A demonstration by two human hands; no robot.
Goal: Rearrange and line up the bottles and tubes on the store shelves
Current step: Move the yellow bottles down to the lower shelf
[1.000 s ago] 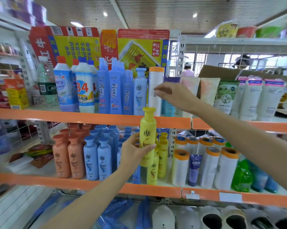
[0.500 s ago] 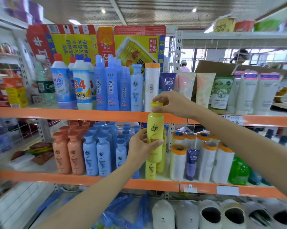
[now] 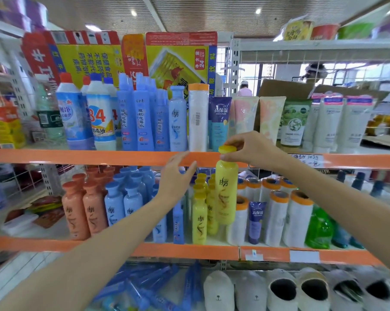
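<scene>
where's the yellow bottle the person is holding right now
The yellow bottle hangs centre-right in the head view, held by its cap in the right hand, in front of the middle shelf's yellow bottles and just left of the white rolls.

A slatted ceiling with round lights hangs above white wire-backed shelving and bright windows.

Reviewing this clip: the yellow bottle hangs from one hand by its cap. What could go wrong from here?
1. The right hand pinches only the cap of the yellow bottle; the left hand is open and off it, so the bottle may slip or swing.
2. It hangs just in front of the packed yellow bottles on the lower shelf; a swing may topple them.
3. Its cap sits level with the orange shelf edge; lifting may bump it.
</scene>
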